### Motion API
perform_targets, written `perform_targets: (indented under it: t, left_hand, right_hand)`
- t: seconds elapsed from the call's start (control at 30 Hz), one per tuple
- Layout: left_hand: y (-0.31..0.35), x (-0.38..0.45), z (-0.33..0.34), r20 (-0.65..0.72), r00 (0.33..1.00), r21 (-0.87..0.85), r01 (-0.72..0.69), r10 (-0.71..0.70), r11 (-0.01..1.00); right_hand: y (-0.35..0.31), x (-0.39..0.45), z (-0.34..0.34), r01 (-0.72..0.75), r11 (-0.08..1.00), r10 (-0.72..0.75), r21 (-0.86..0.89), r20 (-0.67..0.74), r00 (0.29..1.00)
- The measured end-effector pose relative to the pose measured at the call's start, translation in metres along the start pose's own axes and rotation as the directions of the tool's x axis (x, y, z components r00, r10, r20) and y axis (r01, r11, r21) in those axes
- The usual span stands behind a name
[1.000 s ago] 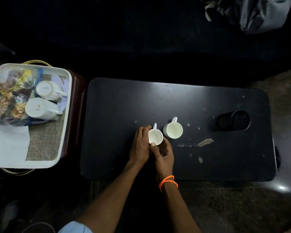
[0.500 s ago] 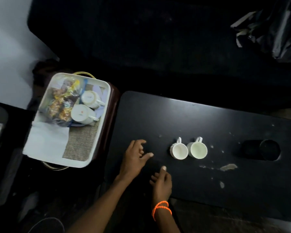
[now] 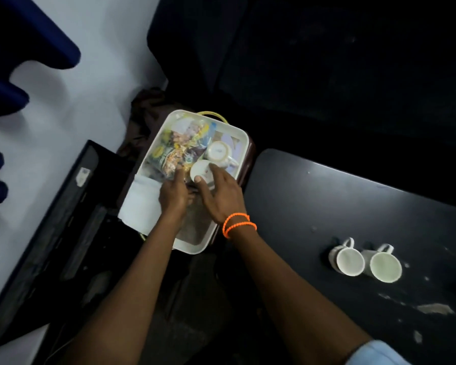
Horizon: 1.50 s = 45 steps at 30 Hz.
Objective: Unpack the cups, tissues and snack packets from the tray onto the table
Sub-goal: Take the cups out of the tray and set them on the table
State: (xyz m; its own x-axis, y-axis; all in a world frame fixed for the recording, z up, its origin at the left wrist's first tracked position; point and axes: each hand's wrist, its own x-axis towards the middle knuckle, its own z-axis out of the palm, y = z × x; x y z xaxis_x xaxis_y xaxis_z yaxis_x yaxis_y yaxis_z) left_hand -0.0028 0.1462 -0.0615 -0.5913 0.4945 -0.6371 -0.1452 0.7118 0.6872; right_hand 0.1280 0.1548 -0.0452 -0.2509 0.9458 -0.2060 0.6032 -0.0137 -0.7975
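Both your hands have moved from the table (image 3: 353, 206) to the tray (image 3: 244, 138): right hand (image 3: 221, 196) grasps a cup (image 3: 201, 172), left hand (image 3: 174, 192) touches the snack packets (image 3: 177, 146), its grip unclear; two cups (image 3: 365, 261) stand on the table.

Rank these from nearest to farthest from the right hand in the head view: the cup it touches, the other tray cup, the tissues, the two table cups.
1. Touched cup, under the right hand's fingers in the tray.
2. Other tray cup, just beyond it.
3. Tissues, at the tray's left side.
4. Table cups, far right; side by side, not ranked apart.
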Motion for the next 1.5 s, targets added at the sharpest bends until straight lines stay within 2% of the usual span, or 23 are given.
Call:
perform_targets:
  t: [0.07, 0.13, 0.27, 0.43, 0.5, 0.57, 0.63, 0.7, 0.73, 0.77, 0.83, 0.9, 0.97, 1.03, 1.1, 1.2, 1.33, 1.5]
  left_hand:
    - [0.003, -0.004, 0.001, 0.059, 0.996, -0.186, 0.077, -0.067, 0.979]
    - [0.004, -0.007, 0.001, 0.08, 0.993, -0.264, 0.102, -0.083, 0.959]
    - [-0.001, -0.013, -0.002, 0.018, 0.998, -0.256, 0.071, -0.068, 0.964]
    - [-0.017, -0.032, -0.002, -0.065, 0.996, -0.271, 0.046, -0.066, 0.961]
    - [-0.025, -0.043, 0.002, 0.023, 0.999, -0.353, 0.04, -0.034, 0.935]
    - [-0.034, -0.058, 0.013, 0.205, 0.979, -0.519, 0.126, -0.02, 0.845]
    - [-0.044, -0.074, 0.027, 0.366, 0.931, -0.616, 0.251, -0.011, 0.747]
    - [-0.054, -0.086, 0.041, 0.47, 0.883, -0.633, 0.34, -0.004, 0.695]
    - [-0.059, -0.091, 0.049, 0.497, 0.868, -0.623, 0.356, 0.001, 0.697]
    - [-0.066, -0.094, 0.058, 0.511, 0.86, -0.605, 0.355, 0.006, 0.713]
    - [-0.079, -0.099, 0.074, 0.531, 0.847, -0.526, 0.31, 0.021, 0.792]
    - [-0.092, -0.103, 0.087, 0.582, 0.812, -0.396, 0.247, 0.034, 0.884]
    - [-0.104, -0.108, 0.099, 0.659, 0.752, -0.281, 0.199, 0.037, 0.939]
    - [-0.114, -0.114, 0.111, 0.695, 0.718, -0.176, 0.113, 0.042, 0.978]
    - [-0.121, -0.119, 0.126, 0.679, 0.732, -0.076, -0.009, 0.058, 0.997]
    - [-0.128, -0.126, 0.149, 0.65, 0.75, 0.042, -0.2, 0.125, 0.979]
    - [-0.135, -0.134, 0.171, 0.554, 0.784, 0.253, -0.479, 0.28, 0.84]
    - [-0.146, -0.137, 0.188, 0.578, 0.76, 0.271, -0.522, 0.296, 0.809]
  right_hand:
    - [-0.003, 0.002, 0.004, -0.034, 0.997, 0.035, 0.064, -0.016, 0.999]
    - [-0.004, -0.003, 0.007, -0.037, 0.992, 0.042, 0.124, -0.037, 0.998]
    - [0.002, -0.019, 0.008, -0.031, 0.972, 0.046, 0.233, -0.061, 0.997]
    - [0.002, -0.047, 0.006, 0.08, 0.967, -0.038, 0.244, -0.171, 0.985]
    - [0.009, -0.055, 0.0, 0.061, 0.951, 0.022, 0.303, -0.262, 0.965]
    - [0.017, -0.063, -0.008, 0.005, 0.929, 0.128, 0.37, -0.335, 0.934]
    - [0.026, -0.071, -0.017, -0.146, 0.834, 0.338, 0.533, -0.283, 0.898]
    - [0.04, -0.078, -0.026, -0.309, 0.569, 0.538, 0.762, -0.061, 0.841]
    - [0.051, -0.083, -0.031, -0.348, 0.435, 0.566, 0.831, 0.049, 0.823]
    - [0.062, -0.089, -0.038, -0.364, 0.359, 0.574, 0.859, 0.104, 0.812]
    - [0.084, -0.103, -0.053, -0.364, 0.352, 0.605, 0.863, 0.087, 0.792]
    - [0.106, -0.115, -0.069, -0.324, 0.406, 0.619, 0.855, 0.004, 0.785]
    - [0.124, -0.124, -0.087, -0.299, 0.488, 0.598, 0.82, -0.064, 0.799]
    - [0.139, -0.131, -0.106, -0.324, 0.632, 0.529, 0.704, -0.087, 0.844]
    - [0.152, -0.134, -0.122, -0.344, 0.762, 0.444, 0.548, -0.056, 0.894]
    - [0.166, -0.131, -0.137, -0.348, 0.912, 0.369, 0.216, -0.062, 0.928]
    - [0.18, -0.126, -0.147, -0.333, 0.942, 0.331, -0.044, -0.057, 0.942]
    - [0.199, -0.128, -0.152, -0.312, 0.913, 0.3, -0.261, -0.087, 0.95]
